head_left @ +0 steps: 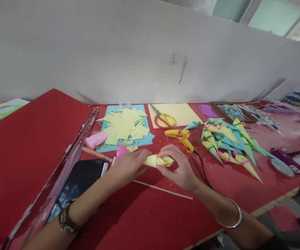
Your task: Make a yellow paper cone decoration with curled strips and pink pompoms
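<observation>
A rolled piece of pale yellow paper (151, 160) is held between both hands above the red table. My left hand (129, 166) grips its left end, fingers closed around it. The fingers of my right hand (177, 166) pinch the right end, where the paper is folded and twisted. Just below lies a thin wooden stick (165, 190). Beyond the hands is a yellow glue gun (182, 138), and farther back scissors (163, 118) with red and yellow handles rest on yellow sheets (185, 113).
Yellow and blue paper pieces (126, 123) are heaped at the back. Decorated paper cones (225, 139) are piled at the right. A dark phone (81, 180) lies by my left forearm. A black cord (204, 168) runs near my right hand.
</observation>
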The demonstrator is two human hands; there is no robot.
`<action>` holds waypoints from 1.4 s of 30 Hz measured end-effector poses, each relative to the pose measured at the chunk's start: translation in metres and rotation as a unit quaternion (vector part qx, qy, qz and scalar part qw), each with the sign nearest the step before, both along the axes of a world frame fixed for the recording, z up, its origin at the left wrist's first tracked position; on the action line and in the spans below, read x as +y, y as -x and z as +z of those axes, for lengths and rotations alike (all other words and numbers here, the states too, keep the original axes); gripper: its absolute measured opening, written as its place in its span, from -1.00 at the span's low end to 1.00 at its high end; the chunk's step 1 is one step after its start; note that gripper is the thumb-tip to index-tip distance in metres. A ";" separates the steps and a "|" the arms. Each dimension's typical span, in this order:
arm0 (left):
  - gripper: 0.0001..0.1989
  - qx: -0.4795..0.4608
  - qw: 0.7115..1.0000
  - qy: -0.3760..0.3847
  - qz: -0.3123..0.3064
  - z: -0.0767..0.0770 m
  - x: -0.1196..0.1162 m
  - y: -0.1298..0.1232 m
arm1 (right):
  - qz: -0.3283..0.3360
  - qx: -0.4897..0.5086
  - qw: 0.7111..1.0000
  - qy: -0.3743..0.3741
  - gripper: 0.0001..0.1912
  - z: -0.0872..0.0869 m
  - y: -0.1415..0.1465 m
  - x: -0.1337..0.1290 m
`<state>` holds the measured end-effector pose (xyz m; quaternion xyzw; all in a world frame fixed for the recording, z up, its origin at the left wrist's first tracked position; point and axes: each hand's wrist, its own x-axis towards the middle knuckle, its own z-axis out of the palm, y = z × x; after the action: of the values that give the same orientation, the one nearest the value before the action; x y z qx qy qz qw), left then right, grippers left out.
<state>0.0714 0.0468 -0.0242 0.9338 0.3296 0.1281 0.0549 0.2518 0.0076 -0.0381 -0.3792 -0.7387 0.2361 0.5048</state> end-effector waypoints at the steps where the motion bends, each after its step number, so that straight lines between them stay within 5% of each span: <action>1: -0.89 0.001 1.000 0.006 0.003 0.000 0.000 0.000 | 0.000 0.000 1.000 -0.002 -0.80 0.000 0.000 0.000; 21: -0.87 -0.077 0.994 0.080 -0.014 -0.001 0.000 0.002 | 0.025 0.030 0.999 0.006 -0.77 0.000 -0.003 0.000; 42: -0.88 -0.071 0.995 0.071 -0.014 0.000 -0.002 0.001 | 0.015 0.003 1.000 -0.012 -0.78 0.002 -0.003 0.001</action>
<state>0.0705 0.0452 -0.0245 0.9207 0.3199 0.1694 0.1457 0.2547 0.0084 -0.0366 -0.3617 -0.7456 0.2356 0.5077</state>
